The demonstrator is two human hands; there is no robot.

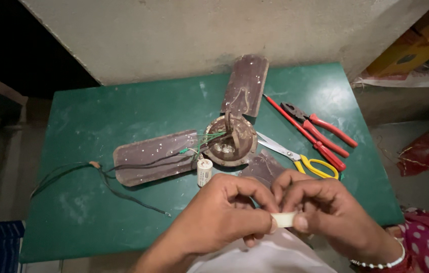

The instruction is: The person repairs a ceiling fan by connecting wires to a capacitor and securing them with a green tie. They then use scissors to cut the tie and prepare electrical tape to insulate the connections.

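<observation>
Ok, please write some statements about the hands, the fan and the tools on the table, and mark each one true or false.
1. Both hands pinch a small white piece. True: the left hand and the right hand hold the white piece between their fingertips.
2. The scissors have blue handles. False: they are yellow.
3. The red-handled pliers lie right of the fan motor hub. True.
4. The small white capacitor lies on the floor. False: it lies on the green table, beside the hub.
5. The fan blade is shiny and new. False: it is brown and spotted.

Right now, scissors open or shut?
Shut. The scissors lie flat on the green table, blades together in one point, yellow handles side by side.
</observation>
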